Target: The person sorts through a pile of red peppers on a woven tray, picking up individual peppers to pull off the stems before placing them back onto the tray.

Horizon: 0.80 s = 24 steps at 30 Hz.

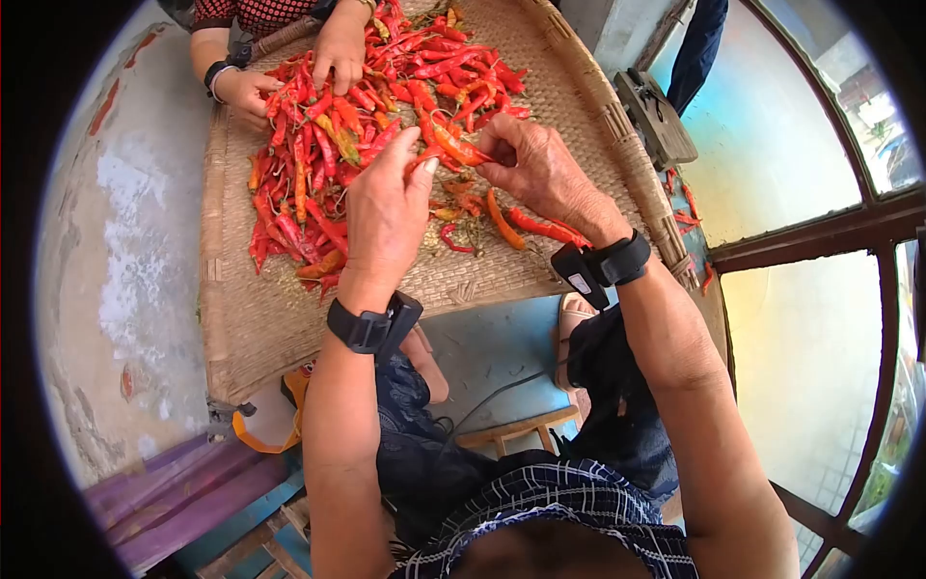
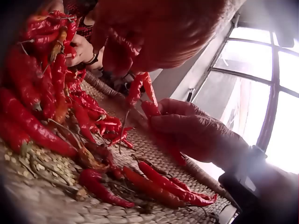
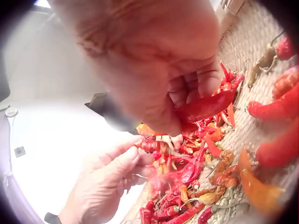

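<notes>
My left hand (image 1: 384, 212) is over the near side of a heap of red chili peppers (image 1: 301, 159). Thumb and fingers pinch a red chili pepper (image 3: 148, 145), seen in the right wrist view. To its right, my right hand (image 1: 548, 176) holds another red chili pepper (image 3: 205, 108) in its curled fingers, pointing toward the left hand. Both hands are close together above the woven tray (image 1: 463, 283). Below them lie an orange pepper (image 1: 503, 222), a red pepper (image 1: 546, 227) and some shrivelled brownish ones (image 1: 465, 198).
Across the tray, another person's hands (image 1: 340, 48) work in the heap. The tray's raised rim (image 1: 617, 125) runs along the right, with a wooden stool (image 1: 656, 121) beyond it. Windows (image 1: 805, 328) stand to the right, a wall (image 1: 130, 241) to the left. Loose seeds (image 2: 49, 170) dot the weave.
</notes>
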Each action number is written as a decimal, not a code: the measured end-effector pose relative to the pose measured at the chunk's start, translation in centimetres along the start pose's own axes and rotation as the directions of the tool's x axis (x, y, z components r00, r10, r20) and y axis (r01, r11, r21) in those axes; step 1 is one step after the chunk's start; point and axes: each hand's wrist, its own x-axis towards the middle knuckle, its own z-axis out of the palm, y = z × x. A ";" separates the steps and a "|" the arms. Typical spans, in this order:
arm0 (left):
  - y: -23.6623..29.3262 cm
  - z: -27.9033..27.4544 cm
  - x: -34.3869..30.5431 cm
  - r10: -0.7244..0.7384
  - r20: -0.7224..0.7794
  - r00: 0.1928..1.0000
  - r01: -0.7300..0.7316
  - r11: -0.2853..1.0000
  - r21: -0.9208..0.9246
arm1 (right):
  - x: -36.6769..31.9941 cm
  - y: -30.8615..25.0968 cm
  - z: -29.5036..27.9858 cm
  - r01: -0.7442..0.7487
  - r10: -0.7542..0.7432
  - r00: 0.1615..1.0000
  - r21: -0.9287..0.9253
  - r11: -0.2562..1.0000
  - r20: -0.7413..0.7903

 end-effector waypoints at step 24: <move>-0.3 -1.4 -0.2 -0.070 -0.074 0.995 0.056 0.983 -0.177 | 0.8 0.3 0.9 -0.146 0.123 0.989 0.383 0.912 0.082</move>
